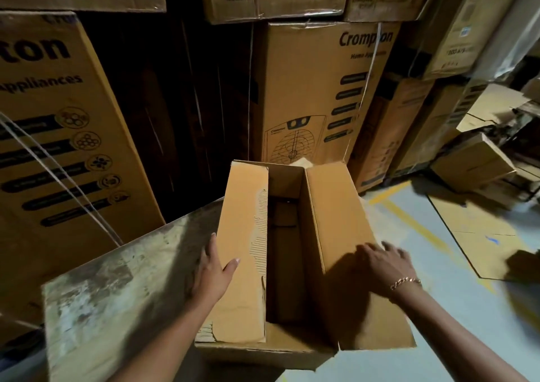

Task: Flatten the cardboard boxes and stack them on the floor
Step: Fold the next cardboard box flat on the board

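Note:
An open brown cardboard box [333, 229] stands upright in front of me, its two long top flaps half folded inward over a dark gap. My left hand [211, 270] grips the outer edge of the left flap [242, 244], thumb on top and fingers down the side. My right hand [385, 265], with a bracelet at the wrist, rests with spread fingers on the right flap; it is blurred. A flattened sheet of cardboard [479, 235] lies on the grey floor at the right.
A worn, stained wooden surface [117, 282] lies to the left of the box. Tall printed appliance cartons [318, 89] stand stacked behind and at the left [58, 136]. Loose boxes and cardboard pieces [473, 162] pile up at the far right. Yellow lines mark the floor [415, 224].

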`<act>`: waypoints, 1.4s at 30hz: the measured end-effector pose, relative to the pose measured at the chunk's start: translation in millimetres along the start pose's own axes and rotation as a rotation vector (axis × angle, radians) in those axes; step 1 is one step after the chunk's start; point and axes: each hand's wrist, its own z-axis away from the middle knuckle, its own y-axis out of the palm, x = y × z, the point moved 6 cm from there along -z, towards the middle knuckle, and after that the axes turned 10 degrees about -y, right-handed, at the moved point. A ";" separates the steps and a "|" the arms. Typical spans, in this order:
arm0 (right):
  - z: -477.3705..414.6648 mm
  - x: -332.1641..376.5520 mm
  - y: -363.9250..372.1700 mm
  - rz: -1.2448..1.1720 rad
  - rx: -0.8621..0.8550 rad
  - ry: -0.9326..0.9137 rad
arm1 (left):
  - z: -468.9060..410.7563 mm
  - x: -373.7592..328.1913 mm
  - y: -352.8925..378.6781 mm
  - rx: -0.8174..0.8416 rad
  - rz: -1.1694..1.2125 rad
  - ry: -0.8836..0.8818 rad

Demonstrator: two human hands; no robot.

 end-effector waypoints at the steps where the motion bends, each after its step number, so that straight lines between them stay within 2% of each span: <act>1: 1.6 5.8 23.4 -0.148 0.070 0.014 | 4.2 -5.4 -2.9 -0.070 -0.116 0.071; 4: 5.7 52.3 81.1 -0.722 0.234 0.027 | 28.2 -27.0 -2.2 -0.187 -0.343 0.233; 6: 4.9 75.6 101.6 -0.879 0.187 0.065 | 52.0 -45.6 9.6 -0.096 -0.392 0.295; 10: -7.2 74.7 103.3 -0.868 0.022 0.116 | 81.9 -68.1 23.0 0.087 -0.559 0.348; 12: -11.5 62.5 90.3 -0.859 -0.040 0.131 | 84.3 -77.7 3.4 0.095 -0.438 0.315; 14: -14.9 49.0 76.6 -0.819 -0.093 0.135 | 83.7 -84.8 -33.3 0.101 -0.191 0.243; 16: -17.3 36.3 68.8 -0.814 -0.137 0.145 | 77.7 -78.7 -74.8 0.038 -0.084 0.227; 18: -17.7 25.0 68.3 -0.811 -0.155 0.145 | 67.4 -57.9 -109.9 -0.062 -0.150 0.225; 21: -16.7 14.0 77.4 -0.767 -0.121 0.115 | 51.9 -9.3 -117.1 -0.152 -0.506 0.090; 23: -14.8 12.7 80.1 -0.731 -0.082 0.084 | 47.2 12.9 -84.1 -0.041 -0.616 -0.022; 25: -11.2 18.2 78.1 -0.667 -0.052 0.021 | 46.6 26.9 -36.1 0.182 -0.441 -0.155; 27: -6.0 23.8 74.0 -0.471 -0.054 -0.093 | 48.7 25.5 17.0 0.368 -0.078 -0.323; 28: -2.5 28.7 70.0 -0.334 -0.076 -0.172 | 51.4 19.5 37.7 0.382 0.083 -0.375; 30: 4.0 47.9 59.0 -0.120 -0.145 -0.370 | 52.8 11.6 63.5 0.284 0.268 -0.397; 32: 2.9 71.6 59.8 -0.076 -0.095 -0.498 | 51.5 14.1 70.7 0.196 0.299 -0.394; 33: -1.9 80.7 65.3 -0.100 -0.021 -0.501 | 49.7 18.7 71.3 0.176 0.291 -0.395; 37: -33.7 85.4 97.9 -0.268 0.454 -0.316 | 43.4 38.6 69.5 0.223 0.206 -0.421; 38: -39.2 84.7 93.0 -0.315 0.509 -0.284 | 44.8 39.6 69.3 0.271 0.215 -0.421; 39: -47.7 83.0 80.8 -0.326 0.498 -0.287 | 46.7 39.6 66.7 0.312 0.257 -0.420; 42: -66.8 68.0 18.9 -0.365 0.211 -0.338 | 54.0 44.7 48.9 0.328 0.423 -0.454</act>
